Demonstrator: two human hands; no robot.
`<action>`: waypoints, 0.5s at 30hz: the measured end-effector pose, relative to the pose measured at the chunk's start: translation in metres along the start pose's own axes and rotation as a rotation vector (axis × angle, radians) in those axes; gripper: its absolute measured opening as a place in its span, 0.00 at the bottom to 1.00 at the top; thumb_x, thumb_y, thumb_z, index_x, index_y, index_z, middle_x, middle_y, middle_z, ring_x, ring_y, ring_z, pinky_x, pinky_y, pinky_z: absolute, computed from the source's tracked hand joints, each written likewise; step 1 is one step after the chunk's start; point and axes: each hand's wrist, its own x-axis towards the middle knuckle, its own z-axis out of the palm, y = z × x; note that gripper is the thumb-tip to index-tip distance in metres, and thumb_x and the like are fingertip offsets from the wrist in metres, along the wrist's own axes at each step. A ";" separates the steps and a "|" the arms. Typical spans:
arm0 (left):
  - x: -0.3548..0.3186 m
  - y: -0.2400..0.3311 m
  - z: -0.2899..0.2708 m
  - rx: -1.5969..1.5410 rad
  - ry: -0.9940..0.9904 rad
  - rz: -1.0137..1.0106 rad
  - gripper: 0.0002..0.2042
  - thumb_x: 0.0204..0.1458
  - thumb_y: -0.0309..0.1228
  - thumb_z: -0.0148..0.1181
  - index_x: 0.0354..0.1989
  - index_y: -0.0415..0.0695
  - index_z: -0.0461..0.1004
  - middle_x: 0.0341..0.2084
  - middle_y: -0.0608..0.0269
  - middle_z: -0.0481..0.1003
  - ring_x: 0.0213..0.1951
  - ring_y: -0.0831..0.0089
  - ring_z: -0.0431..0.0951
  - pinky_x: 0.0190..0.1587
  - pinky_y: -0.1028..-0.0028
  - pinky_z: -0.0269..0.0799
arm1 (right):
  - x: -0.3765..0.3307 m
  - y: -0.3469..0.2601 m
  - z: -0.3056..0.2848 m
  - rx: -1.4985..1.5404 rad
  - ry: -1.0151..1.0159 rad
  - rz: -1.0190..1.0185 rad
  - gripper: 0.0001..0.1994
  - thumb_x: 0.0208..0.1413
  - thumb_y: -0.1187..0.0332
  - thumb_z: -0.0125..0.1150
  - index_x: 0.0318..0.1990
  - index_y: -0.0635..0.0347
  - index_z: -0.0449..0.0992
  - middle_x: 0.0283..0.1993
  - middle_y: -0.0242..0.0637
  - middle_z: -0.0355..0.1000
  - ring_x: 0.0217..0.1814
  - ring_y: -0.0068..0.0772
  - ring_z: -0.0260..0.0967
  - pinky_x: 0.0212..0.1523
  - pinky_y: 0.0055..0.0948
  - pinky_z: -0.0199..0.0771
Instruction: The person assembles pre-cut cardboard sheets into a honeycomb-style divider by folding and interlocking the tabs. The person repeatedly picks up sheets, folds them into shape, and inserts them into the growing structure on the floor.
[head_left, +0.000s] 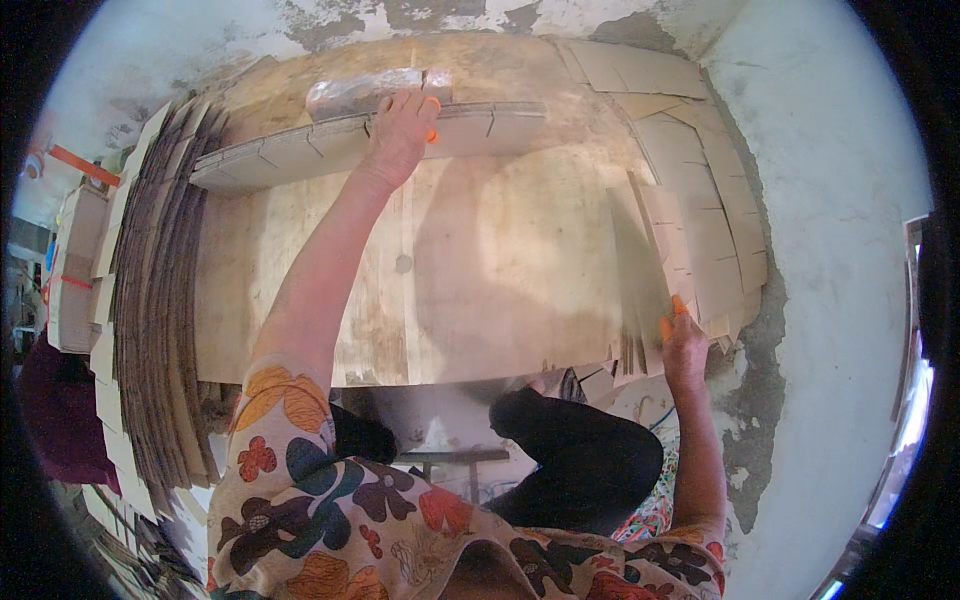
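My left hand (400, 135) reaches to the far side of the table, its fingers closed over the top edge of a long row of slotted cardboard strips (290, 160) standing on edge. My right hand (686, 345) is at the table's near right corner, fingers pinched at the end of a thin cardboard strip (640, 270) that is partly blurred. Orange covers show on fingertips of both hands. Just behind the standing row, close to my left hand, lies a shiny plastic-wrapped bundle (365, 90).
A tall stack of cardboard strips (165, 280) lines the left side. More slotted cardboard sheets (700, 210) overlap along the right edge, beside the wall (840, 200). The wooden tabletop (400, 290) lies between them. A white box (75, 270) stands at far left.
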 end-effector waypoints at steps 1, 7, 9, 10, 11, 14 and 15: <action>-0.002 -0.001 0.001 0.000 0.021 0.004 0.12 0.40 0.25 0.56 0.36 0.45 0.67 0.36 0.60 0.69 0.45 0.64 0.67 0.48 0.65 0.61 | 0.002 -0.004 -0.003 0.008 0.031 0.000 0.13 0.52 0.70 0.55 0.45 0.61 0.68 0.30 0.47 0.72 0.31 0.51 0.71 0.29 0.42 0.71; 0.007 -0.004 0.004 0.014 0.008 0.008 0.11 0.42 0.25 0.55 0.36 0.45 0.69 0.36 0.60 0.71 0.46 0.62 0.68 0.46 0.64 0.63 | 0.007 -0.008 -0.032 -0.168 0.095 0.127 0.17 0.54 0.72 0.57 0.52 0.58 0.66 0.25 0.49 0.72 0.25 0.50 0.71 0.22 0.40 0.69; 0.016 -0.009 0.009 0.051 -0.031 -0.030 0.11 0.42 0.25 0.55 0.37 0.44 0.70 0.36 0.60 0.72 0.47 0.62 0.69 0.46 0.64 0.64 | 0.015 -0.022 -0.052 -0.107 0.214 0.134 0.23 0.52 0.73 0.60 0.57 0.57 0.65 0.31 0.49 0.74 0.27 0.43 0.73 0.25 0.33 0.71; 0.021 -0.013 0.014 0.070 -0.014 -0.035 0.11 0.42 0.25 0.54 0.37 0.44 0.71 0.36 0.60 0.73 0.47 0.62 0.69 0.47 0.63 0.64 | 0.024 -0.035 -0.060 -0.052 0.292 0.117 0.23 0.52 0.73 0.60 0.57 0.57 0.65 0.32 0.48 0.75 0.28 0.40 0.74 0.27 0.32 0.72; 0.024 -0.017 0.015 0.097 0.001 -0.037 0.11 0.42 0.25 0.54 0.37 0.44 0.71 0.36 0.60 0.73 0.47 0.62 0.69 0.47 0.63 0.64 | 0.035 -0.047 -0.065 0.013 0.372 0.100 0.23 0.52 0.73 0.60 0.57 0.57 0.65 0.34 0.47 0.75 0.29 0.38 0.74 0.29 0.30 0.72; 0.023 -0.024 0.019 -0.061 -0.122 -0.097 0.15 0.42 0.26 0.58 0.42 0.46 0.70 0.38 0.61 0.74 0.48 0.62 0.68 0.48 0.63 0.64 | 0.055 -0.077 -0.079 0.273 0.417 0.201 0.23 0.52 0.73 0.60 0.57 0.59 0.66 0.39 0.43 0.75 0.34 0.30 0.74 0.35 0.27 0.72; 0.023 -0.017 0.022 -0.072 -0.154 -0.075 0.16 0.41 0.27 0.60 0.42 0.45 0.70 0.38 0.61 0.73 0.48 0.63 0.68 0.49 0.63 0.64 | 0.057 -0.085 -0.085 0.360 0.402 0.267 0.23 0.52 0.73 0.60 0.57 0.59 0.67 0.41 0.42 0.75 0.36 0.27 0.73 0.37 0.26 0.72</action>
